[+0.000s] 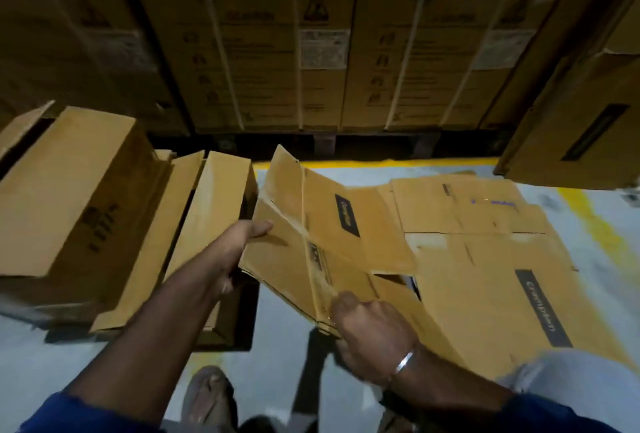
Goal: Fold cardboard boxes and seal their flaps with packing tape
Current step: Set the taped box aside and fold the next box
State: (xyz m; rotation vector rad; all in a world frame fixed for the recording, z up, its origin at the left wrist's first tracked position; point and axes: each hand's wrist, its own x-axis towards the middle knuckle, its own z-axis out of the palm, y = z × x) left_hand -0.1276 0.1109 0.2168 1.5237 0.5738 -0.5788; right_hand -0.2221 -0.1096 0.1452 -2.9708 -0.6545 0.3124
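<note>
Place type: warehouse or goods storage area.
Landmark: yellow floor line [381, 163], painted on a pale grey floor [284, 297].
Stock beyond the line: a wall of tall strapped cartons [263, 37] on a dark pallet base [325, 145], each printed with a brand logo, handling symbols and a white label.
Stock right of the line: another large carton [571, 127] overhanging the floor.
Near side of the line, right: flattened brown boxes [485, 252] lying in a loose pile.
Near side of the line, left: erected open boxes [69, 197] standing in a group.
Lighting: dim.
</note>
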